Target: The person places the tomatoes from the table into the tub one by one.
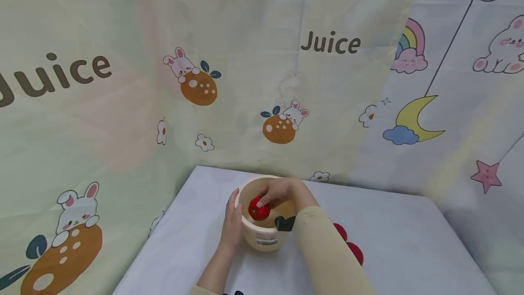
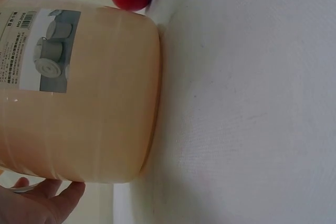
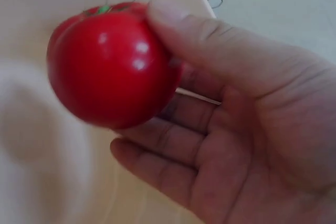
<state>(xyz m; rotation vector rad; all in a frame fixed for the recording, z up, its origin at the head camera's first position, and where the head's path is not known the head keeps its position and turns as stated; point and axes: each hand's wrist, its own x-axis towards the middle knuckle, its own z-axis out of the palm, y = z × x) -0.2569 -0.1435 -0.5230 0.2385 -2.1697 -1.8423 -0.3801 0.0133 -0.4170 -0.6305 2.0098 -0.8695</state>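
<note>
A red tomato (image 1: pixel 259 209) with a green stem is held inside the mouth of a cream plastic bucket (image 1: pixel 262 240). My right hand (image 1: pixel 278 193) pinches it between thumb and fingers, as the right wrist view shows closely with the tomato (image 3: pixel 113 69) above the bucket floor. Against the bucket's left outer wall lies my left hand (image 1: pixel 232 222), fingers extended up toward the rim. In the left wrist view the left hand's fingertips (image 2: pixel 71 195) touch the wall of the bucket (image 2: pixel 105 98), which stands upright on the table.
Two round red things (image 1: pixel 355 253) sit on the white-covered table (image 1: pixel 393 226), partly hidden behind the right sleeve (image 1: pixel 327 249). A printed label (image 2: pixel 52 51) is stuck to the bucket's side. Patterned cloth (image 1: pixel 245 58) hangs around the table's back and sides.
</note>
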